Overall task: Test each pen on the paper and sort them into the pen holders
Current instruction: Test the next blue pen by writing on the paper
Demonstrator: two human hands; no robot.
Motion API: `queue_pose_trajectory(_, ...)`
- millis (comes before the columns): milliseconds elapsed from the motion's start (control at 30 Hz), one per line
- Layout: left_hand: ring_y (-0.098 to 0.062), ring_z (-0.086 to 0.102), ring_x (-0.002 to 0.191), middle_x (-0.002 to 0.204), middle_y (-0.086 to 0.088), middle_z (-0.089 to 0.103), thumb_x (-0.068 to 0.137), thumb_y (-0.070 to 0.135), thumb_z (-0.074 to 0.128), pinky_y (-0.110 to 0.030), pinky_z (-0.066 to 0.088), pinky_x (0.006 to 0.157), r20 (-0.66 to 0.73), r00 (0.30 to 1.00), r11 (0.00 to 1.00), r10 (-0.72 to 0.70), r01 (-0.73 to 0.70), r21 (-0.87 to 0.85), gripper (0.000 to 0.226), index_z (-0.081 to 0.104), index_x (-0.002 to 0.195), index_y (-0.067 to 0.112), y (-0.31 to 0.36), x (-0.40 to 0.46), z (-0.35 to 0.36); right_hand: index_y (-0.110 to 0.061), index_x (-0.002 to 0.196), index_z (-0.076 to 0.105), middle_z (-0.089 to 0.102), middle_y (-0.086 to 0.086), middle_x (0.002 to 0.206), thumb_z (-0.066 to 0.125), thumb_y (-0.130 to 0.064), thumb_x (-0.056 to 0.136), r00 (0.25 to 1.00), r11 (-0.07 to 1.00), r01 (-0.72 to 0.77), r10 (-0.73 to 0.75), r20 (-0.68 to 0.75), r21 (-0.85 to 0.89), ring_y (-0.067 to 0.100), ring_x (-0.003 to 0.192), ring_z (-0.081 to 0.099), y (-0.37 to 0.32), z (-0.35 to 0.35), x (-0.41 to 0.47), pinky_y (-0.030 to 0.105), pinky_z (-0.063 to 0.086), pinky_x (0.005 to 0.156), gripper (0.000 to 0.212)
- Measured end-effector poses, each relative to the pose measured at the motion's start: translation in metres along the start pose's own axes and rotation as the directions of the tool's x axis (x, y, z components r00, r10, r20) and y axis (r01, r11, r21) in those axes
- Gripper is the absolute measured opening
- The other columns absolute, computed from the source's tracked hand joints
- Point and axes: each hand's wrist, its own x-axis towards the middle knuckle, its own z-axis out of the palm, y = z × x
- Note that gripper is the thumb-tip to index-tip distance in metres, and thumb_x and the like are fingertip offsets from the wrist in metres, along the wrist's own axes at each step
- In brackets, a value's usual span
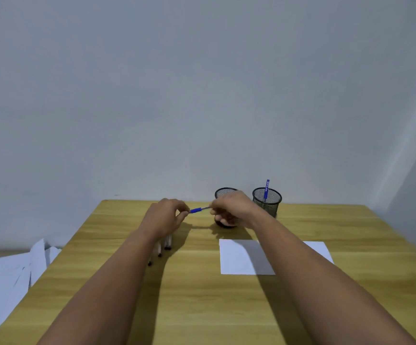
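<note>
Loose white paper sheets [5,277] lie in a heap off the left edge of the yellow wood-grain worktop [189,295]; on the worktop, under the left forearm, a few pale pens with dark tips [163,246] lie side by side, partly hidden by the arm; the left hand [167,215] is raised above the worktop with its fingertips pinching the blue cap end of a blue ballpoint pen [198,209]; the pen is held level between both hands, off the surface; the right hand [229,207] grips its other end with curled fingers; just behind that hand stands a black wire-mesh pen holder [223,192], mostly hidden; below the right forearm a white rectangular sheet of paper [241,257] lies flat on the worktop; to the right, a second black wire-mesh pen holder [268,201] stands near the far edge with one blue pen standing in it [266,189].
</note>
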Motion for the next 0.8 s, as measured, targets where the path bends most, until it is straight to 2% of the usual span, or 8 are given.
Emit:
queue_pose_trajectory(133, -0.007, 0.064, 0.097, 0.098, 0.015, 0.072, 0.096, 0.031, 0.062, -0.034, 0.053, 0.086, 0.03, 0.999, 0.976, 0.039, -0.031, -0.217, 0.011, 0.073, 0.098, 0.027, 0.043, 0.0, -0.008, -0.011, 0.091, 0.075, 0.07, -0.001, 0.074, 0.074, -0.02, 0.098, 1.0, 0.945, -0.002, 0.011, -0.028, 0.326, 0.008, 0.056, 0.058, 0.009, -0.028, -0.018, 0.016, 0.047, 0.048, 0.012)
queue_pose_trajectory(267, -0.013, 0.066, 0.091, 0.091, 0.005, 0.074, 0.099, 0.029, 0.059, -0.035, 0.053, 0.081, 0.044, 0.995, 0.946, 0.094, -0.076, -0.317, 0.017, 0.074, 0.099, 0.02, 0.089, 0.0, -0.013, -0.01, 0.1, 0.074, 0.063, -0.004, 0.065, 0.066, -0.028, 0.106, 0.995, 0.888, 0.084, -0.049, -0.087, 0.453, 0.008, 0.052, 0.053, 0.018, -0.029, -0.027, 0.017, 0.037, 0.043, 0.021)
queue_pose_trajectory(367, -0.019, 0.062, 0.073, 0.083, -0.005, 0.073, 0.102, 0.034, 0.052, -0.036, 0.048, 0.072, 0.1, 0.993, 0.917, 0.061, -0.017, -0.397, 0.031, 0.071, 0.09, 0.013, 0.109, -0.002, -0.017, -0.01, 0.105, 0.073, 0.057, -0.005, 0.062, 0.062, -0.034, 0.108, 0.985, 0.867, 0.138, -0.069, -0.159, 0.48, 0.007, 0.049, 0.048, 0.017, -0.031, -0.028, 0.018, 0.033, 0.042, 0.027)
queue_pose_trajectory(467, -0.02, 0.067, 0.078, 0.083, -0.008, 0.074, 0.106, 0.036, 0.041, -0.036, 0.05, 0.079, 0.2, 0.978, 0.884, 0.061, 0.04, -0.466, 0.045, 0.064, 0.082, 0.006, 0.128, -0.005, -0.018, -0.012, 0.091, 0.069, 0.049, -0.005, 0.058, 0.057, -0.035, 0.11, 0.974, 0.871, 0.156, -0.057, -0.221, 0.466, 0.009, 0.047, 0.042, 0.013, -0.036, -0.029, 0.02, 0.031, 0.044, 0.032)
queue_pose_trajectory(600, -0.012, 0.058, 0.06, 0.063, 0.002, 0.066, 0.108, 0.032, 0.034, -0.029, 0.044, 0.066, 0.276, 0.959, 0.872, 0.062, 0.083, -0.482, 0.05, 0.055, 0.066, 0.013, 0.153, -0.005, -0.015, -0.014, 0.084, 0.06, 0.042, -0.002, 0.057, 0.052, -0.033, 0.111, 0.956, 0.877, 0.115, 0.03, -0.292, 0.466, 0.011, 0.044, 0.031, 0.01, -0.038, -0.025, 0.022, 0.025, 0.042, 0.034)
queue_pose_trajectory(667, -0.017, 0.057, 0.061, 0.062, 0.0, 0.063, 0.108, 0.032, 0.035, -0.029, 0.046, 0.067, 0.318, 0.947, 0.847, 0.048, 0.13, -0.516, 0.051, 0.054, 0.065, 0.012, 0.156, -0.003, -0.014, -0.014, 0.083, 0.059, 0.042, 0.0, 0.061, 0.051, -0.028, 0.11, 0.942, 0.869, 0.108, 0.066, -0.329, 0.483, 0.011, 0.039, 0.03, 0.01, -0.04, -0.024, 0.021, 0.024, 0.039, 0.031)
queue_pose_trajectory(733, -0.02, 0.061, 0.065, 0.066, -0.004, 0.062, 0.108, 0.033, 0.035, -0.033, 0.052, 0.074, 0.415, 0.907, 0.805, 0.067, 0.197, -0.56, 0.051, 0.054, 0.067, 0.011, 0.153, -0.007, -0.015, -0.016, 0.08, 0.056, 0.04, 0.001, 0.062, 0.045, -0.018, 0.107, 0.905, 0.81, 0.137, 0.131, -0.405, 0.57, 0.009, 0.031, 0.028, 0.012, -0.056, -0.022, 0.016, 0.02, 0.037, 0.028)
queue_pose_trajectory(800, -0.019, 0.064, 0.07, 0.07, -0.005, 0.064, 0.108, 0.036, 0.037, -0.034, 0.054, 0.077, 0.473, 0.878, 0.827, 0.07, 0.214, -0.519, 0.049, 0.056, 0.07, 0.012, 0.137, -0.013, -0.014, -0.016, 0.082, 0.054, 0.039, 0.002, 0.064, 0.04, -0.014, 0.105, 0.858, 0.794, 0.165, 0.177, -0.482, 0.585, 0.01, 0.032, 0.028, 0.018, -0.087, -0.022, 0.013, 0.019, 0.038, 0.027)
